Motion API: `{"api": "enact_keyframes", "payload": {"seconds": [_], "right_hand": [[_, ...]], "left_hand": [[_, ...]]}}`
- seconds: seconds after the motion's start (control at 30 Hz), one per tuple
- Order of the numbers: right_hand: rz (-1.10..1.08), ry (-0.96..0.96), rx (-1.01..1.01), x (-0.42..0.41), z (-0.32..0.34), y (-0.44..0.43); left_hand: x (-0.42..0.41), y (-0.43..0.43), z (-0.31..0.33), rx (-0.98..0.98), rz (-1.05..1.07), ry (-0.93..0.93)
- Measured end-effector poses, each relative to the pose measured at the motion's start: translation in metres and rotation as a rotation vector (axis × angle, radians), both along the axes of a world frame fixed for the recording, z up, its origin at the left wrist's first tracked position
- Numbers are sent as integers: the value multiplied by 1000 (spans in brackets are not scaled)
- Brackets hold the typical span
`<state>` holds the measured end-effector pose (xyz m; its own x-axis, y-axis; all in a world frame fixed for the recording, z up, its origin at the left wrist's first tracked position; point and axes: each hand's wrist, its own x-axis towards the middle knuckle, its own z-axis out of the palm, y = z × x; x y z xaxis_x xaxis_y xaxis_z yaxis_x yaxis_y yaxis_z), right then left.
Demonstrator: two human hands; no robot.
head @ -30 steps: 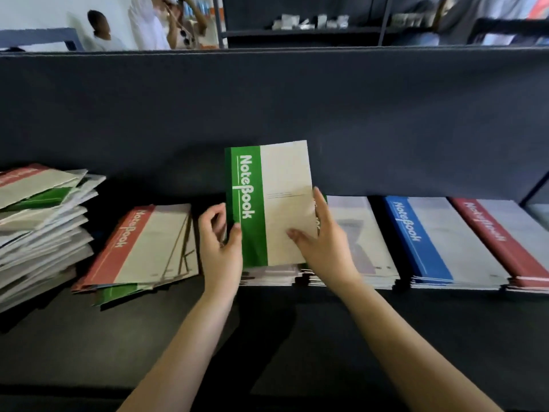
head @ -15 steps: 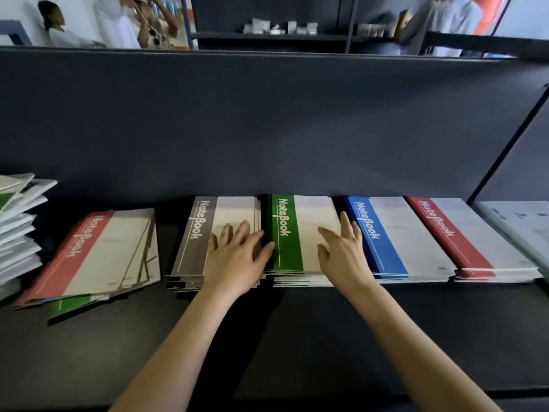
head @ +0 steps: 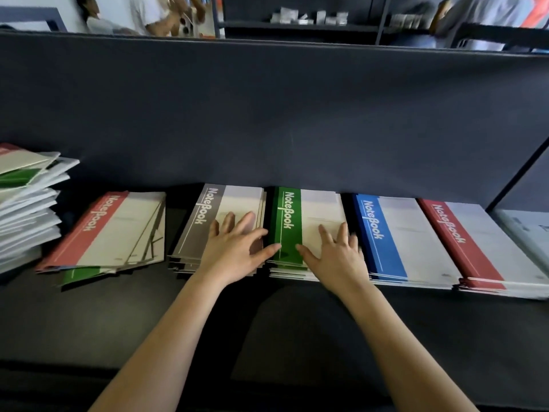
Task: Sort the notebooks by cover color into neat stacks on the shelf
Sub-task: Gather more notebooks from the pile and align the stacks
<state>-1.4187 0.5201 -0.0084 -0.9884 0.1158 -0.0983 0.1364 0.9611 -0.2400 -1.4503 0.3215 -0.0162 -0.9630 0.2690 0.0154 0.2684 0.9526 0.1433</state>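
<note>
Dark shelf (head: pixel 297 328), left hand (head: pixel 234 251) on grey stack (head: pixel 196 227), right hand (head: pixel 335 254) on green stack (head: pixel 318 209) just beside, grips splayed, empty.

Left grip (head: pixel 234 248) flat, palm down, splayed wide, right grip (head: pixel 335 254) the same

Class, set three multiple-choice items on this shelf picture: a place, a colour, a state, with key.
1. Which stack lies between the grey stack and the blue stack? A. red B. green C. none
2. What colour is the band on top of the untidy pile left of the grey stack? A. red B. blue C. grey
3. How is the right hand? A. lifting a notebook B. flat on the green stack, fingers straight C. off the shelf
Key: 1 B, green sits between them; 2 A, its top band is red; 3 B, its palm lies on the green cover.
</note>
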Motion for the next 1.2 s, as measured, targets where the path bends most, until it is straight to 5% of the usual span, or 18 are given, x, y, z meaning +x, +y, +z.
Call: {"api": "enact_keyframes", "payload": {"seconds": [0.27,0.47,0.73,1.2], "right_hand": [[141,191,42,7,-3,-2],[209,195,24,-2,16,-6],[437,520,-398,4,11,-96],[585,84,-556,7,7,-257]], "left_hand": [[24,10,6,58,121,262],[75,-18,5,359,331,351],[114,-113,2,375,577,374],[67,-232,-7,479,695,205]]}}
